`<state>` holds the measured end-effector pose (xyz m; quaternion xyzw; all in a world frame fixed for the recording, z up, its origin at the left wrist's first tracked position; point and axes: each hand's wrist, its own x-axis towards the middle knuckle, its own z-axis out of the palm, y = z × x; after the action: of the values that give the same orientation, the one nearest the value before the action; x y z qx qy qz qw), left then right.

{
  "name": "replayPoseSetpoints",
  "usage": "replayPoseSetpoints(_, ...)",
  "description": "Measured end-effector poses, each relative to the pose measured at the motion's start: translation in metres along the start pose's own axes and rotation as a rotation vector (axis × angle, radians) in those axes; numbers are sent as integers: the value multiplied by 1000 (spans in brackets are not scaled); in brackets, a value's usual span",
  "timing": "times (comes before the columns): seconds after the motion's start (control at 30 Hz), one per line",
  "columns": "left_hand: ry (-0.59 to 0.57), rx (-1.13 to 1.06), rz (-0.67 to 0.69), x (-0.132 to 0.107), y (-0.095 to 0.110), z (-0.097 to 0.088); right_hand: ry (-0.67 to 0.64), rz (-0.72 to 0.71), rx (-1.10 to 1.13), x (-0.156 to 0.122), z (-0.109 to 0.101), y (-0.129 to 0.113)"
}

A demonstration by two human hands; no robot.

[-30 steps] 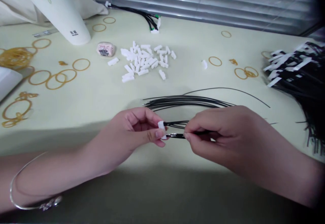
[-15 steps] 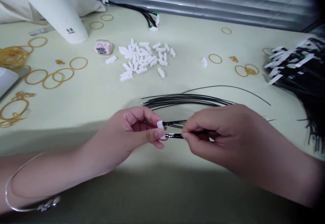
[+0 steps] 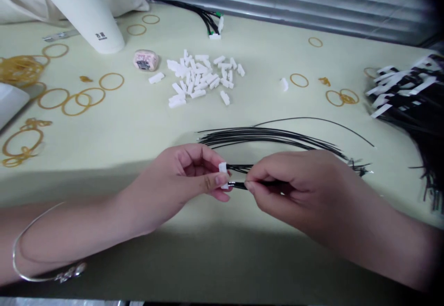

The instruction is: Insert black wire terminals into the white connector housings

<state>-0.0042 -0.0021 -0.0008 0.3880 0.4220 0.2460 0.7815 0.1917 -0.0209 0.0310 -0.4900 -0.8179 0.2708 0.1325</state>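
Observation:
My left hand (image 3: 176,178) pinches a small white plastic connector (image 3: 224,175) between thumb and fingertips, with several thin black wires (image 3: 241,168) running out of it to the right. My right hand (image 3: 294,188) holds a single black wire (image 3: 239,185) between thumb and forefinger, its bare metal tip right at the lower edge of the connector. The two hands are close together, almost touching. Behind them a loose bundle of black wires (image 3: 267,135) arcs across the table. The connector's openings are hidden by my fingers.
A pile of white connectors (image 3: 197,77) and a pink eraser-like block (image 3: 145,60) lie further back. Scattered rubber bands (image 3: 111,81) surround them. A finished wire harness (image 3: 208,19) lies by the window blinds, and a large wire bunch (image 3: 405,107) sits at right.
My right hand has shifted slightly right and down, uncovering the far wire ends beyond it. The left hand's grip on the connector looks unchanged. The whole view has moved a little.

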Motion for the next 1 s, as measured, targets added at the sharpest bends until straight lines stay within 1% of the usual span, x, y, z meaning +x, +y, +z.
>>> replayPoseSetpoints(0.07, 17, -13, 2, 0, 0, 0, 54, -50, -78, -2, -3, 1)
replayPoseSetpoints(0.13, 33, -46, 11, 1, 0, 0, 149, -123, -220, -5, -6, 3)
replayPoseSetpoints(0.2, 43, -83, 12, 2, 0, 0, 217, -167, -368, -6, -10, 4)
replayPoseSetpoints(0.27, 51, -110, 7, 4, 0, 0, 274, -159, -460, -7, -14, 3)
replayPoseSetpoints(0.37, 60, -119, 4, 4, 0, 0, 345, -165, -478, -8, -20, 0)
replayPoseSetpoints(0.43, 59, -118, 5, 3, 1, 0, 332, -191, -427, -10, -22, -3)
replayPoseSetpoints(0.5, 56, -121, 13, 3, 1, 1, 260, -192, -359, -12, -20, -5)
replayPoseSetpoints(0.6, 43, -99, 42, 2, 2, 1, 142, -166, -248, -11, -12, -5)
replayPoseSetpoints(0.67, 34, -69, 58, 1, 2, 1, 113, -164, -181, -8, -5, -3)
replayPoseSetpoints(0.77, 27, -35, 61, 1, 1, 1, 117, -171, -159, -3, 1, -1)
replayPoseSetpoints(0.87, 17, -5, 67, 2, 0, 0, 126, -155, -153, -2, 2, 0)
replayPoseSetpoints(1.0, 12, 7, 72, 3, -1, -1, 129, -184, -139, -2, 2, 1)
